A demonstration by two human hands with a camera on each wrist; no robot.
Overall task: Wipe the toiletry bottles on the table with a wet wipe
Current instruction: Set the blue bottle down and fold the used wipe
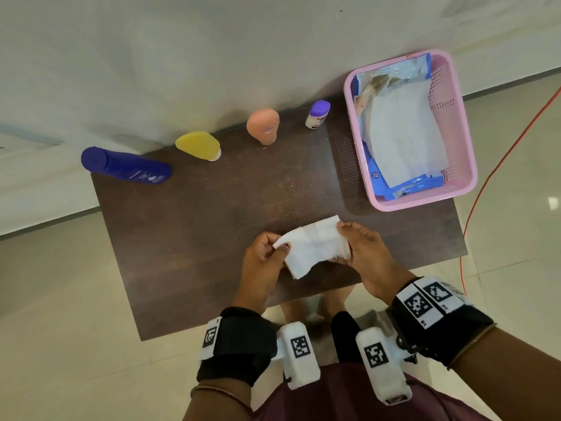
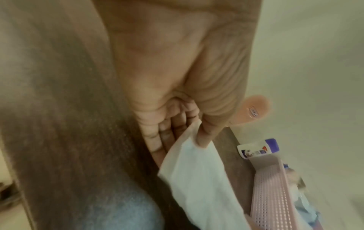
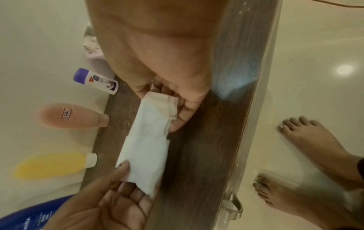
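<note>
**Wipe in hand, bottles waiting**

Both hands pinch one folded wipe (image 1: 314, 245) above the near middle of the bench (image 1: 212, 253) — left hand (image 1: 264, 253) on its left end, right hand (image 1: 362, 253) on its right. The four bottles line the far edge: blue (image 1: 127, 167), yellow (image 1: 198, 145), peach (image 1: 263, 126), small white (image 1: 317, 114). Peach stands almost straight ahead — I judge either hand could reach it.

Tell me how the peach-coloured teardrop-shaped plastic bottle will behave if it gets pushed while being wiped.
The peach-coloured teardrop-shaped plastic bottle stands on its narrow cap with the wide end up, so it probably tips easily. Its rounded body might then roll on the dark wooden table. Its smooth surface may be slippery against a wet wipe.
</note>
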